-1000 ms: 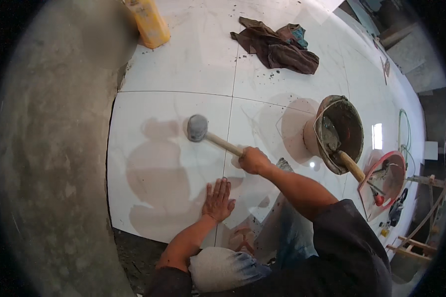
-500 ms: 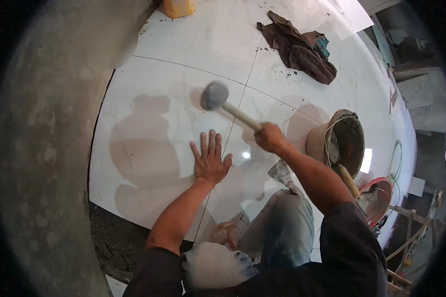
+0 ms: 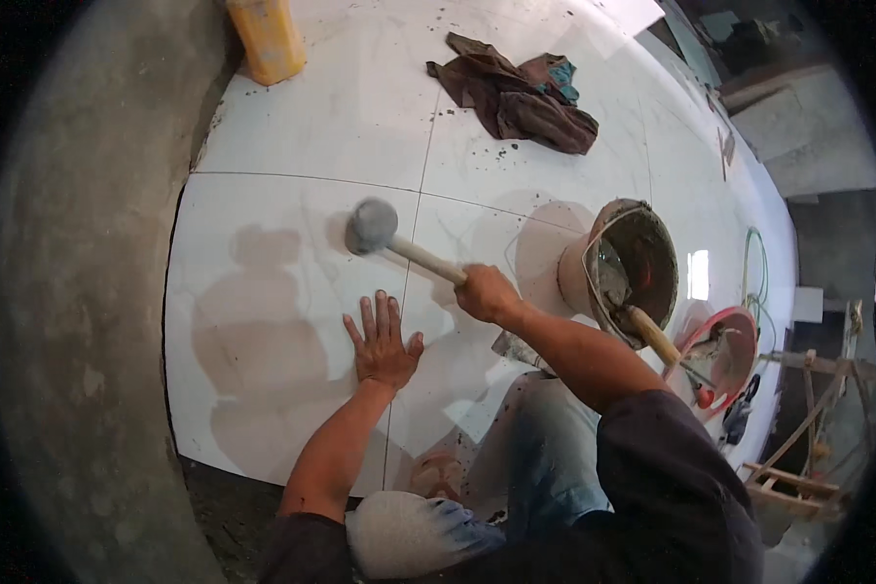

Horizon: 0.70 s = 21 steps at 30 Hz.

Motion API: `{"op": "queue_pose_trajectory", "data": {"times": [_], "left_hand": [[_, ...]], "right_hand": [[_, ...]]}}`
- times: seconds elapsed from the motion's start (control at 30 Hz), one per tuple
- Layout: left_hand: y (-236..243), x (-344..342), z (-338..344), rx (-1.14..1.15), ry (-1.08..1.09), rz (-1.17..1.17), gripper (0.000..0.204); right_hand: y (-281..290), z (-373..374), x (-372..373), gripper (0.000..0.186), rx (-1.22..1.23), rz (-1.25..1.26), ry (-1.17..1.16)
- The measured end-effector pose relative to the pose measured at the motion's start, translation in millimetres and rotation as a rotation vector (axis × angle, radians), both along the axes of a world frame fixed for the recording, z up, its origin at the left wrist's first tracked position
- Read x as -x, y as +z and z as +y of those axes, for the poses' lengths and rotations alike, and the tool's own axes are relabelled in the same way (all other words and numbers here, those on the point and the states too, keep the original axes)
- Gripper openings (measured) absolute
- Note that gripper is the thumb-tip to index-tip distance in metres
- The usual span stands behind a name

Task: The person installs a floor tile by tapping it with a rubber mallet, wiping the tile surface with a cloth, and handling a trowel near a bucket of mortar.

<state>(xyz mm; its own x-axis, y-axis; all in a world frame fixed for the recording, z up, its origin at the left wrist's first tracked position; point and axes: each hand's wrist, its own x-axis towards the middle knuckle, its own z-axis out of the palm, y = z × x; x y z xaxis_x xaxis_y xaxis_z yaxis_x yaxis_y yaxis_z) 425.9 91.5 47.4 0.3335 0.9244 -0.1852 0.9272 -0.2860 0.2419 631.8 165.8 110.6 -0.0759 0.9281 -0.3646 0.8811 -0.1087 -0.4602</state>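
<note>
My right hand (image 3: 489,294) is wrapped round the pale handle of a rubber mallet (image 3: 372,226). Its grey head is over the white floor tile (image 3: 263,380), close to the joint with the neighbouring tile; whether it touches the surface I cannot tell. My left hand (image 3: 384,350) lies flat on that same tile with fingers spread, just nearer to me than the mallet head. Beside my right forearm a flat grey blade (image 3: 521,350) lies on the floor, partly hidden by the arm and my knee.
A dirty bucket (image 3: 574,273) with a wooden-handled tool (image 3: 655,336) stands to the right, a red-rimmed basin (image 3: 749,336) beyond it. Dark cloth (image 3: 526,97) and a yellow container (image 3: 268,44) are at the far side. A concrete wall (image 3: 78,321) runs along the left.
The whole view has shifted, so the cloth, bucket and container sit farther left. The mallet is still in my right hand, and my left hand stays flat on the tile.
</note>
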Motion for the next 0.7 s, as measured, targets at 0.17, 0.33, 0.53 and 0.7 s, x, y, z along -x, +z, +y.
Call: {"op": "queue_pose_trajectory", "data": {"times": [0.17, 0.33, 0.53, 0.7], "left_hand": [[6, 2, -8, 0.070, -0.002, -0.019, 0.078], [2, 1, 0, 0.046, -0.014, -0.013, 0.077], [-17, 39, 88, -0.131, 0.114, 0.116, 0.072], [4, 5, 178, -0.036, 0.208, 0.099, 0.073]], "right_hand": [[0, -10, 17, 0.022, 0.067, 0.104, -0.141], [-9, -16, 29, 0.021, -0.010, 0.152, -0.165], [-20, -29, 19, 0.023, -0.008, 0.233, -0.209], [30, -92, 9, 0.032, 0.174, 0.507, -0.757]]}}
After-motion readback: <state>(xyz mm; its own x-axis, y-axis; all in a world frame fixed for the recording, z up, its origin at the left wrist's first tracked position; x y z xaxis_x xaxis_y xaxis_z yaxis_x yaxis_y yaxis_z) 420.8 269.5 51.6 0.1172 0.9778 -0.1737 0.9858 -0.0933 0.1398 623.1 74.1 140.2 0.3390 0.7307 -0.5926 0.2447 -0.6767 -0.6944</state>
